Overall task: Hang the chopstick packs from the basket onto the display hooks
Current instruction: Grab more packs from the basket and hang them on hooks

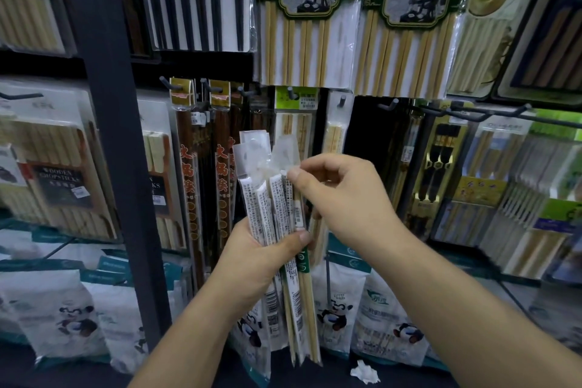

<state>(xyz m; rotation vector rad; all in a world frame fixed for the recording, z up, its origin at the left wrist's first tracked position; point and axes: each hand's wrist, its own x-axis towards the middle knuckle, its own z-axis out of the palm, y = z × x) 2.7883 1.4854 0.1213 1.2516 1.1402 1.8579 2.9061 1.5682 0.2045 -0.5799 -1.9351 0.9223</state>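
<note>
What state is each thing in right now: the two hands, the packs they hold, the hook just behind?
left hand: grips the bundle of packs round its middle.
right hand: pinches the top of one pack in the bundle.
bundle of packs: upright, fanned out, not yet hung.
hook: carries one pale pack.
paper scrap: crumpled, lying below.

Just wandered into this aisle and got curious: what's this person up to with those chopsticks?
A person is stocking a shop. Their left hand grips a bundle of slim clear-plastic chopstick packs, held upright. The right hand pinches the top of one pack, seemingly singling it out for the dark metal display hooks ahead.
</note>
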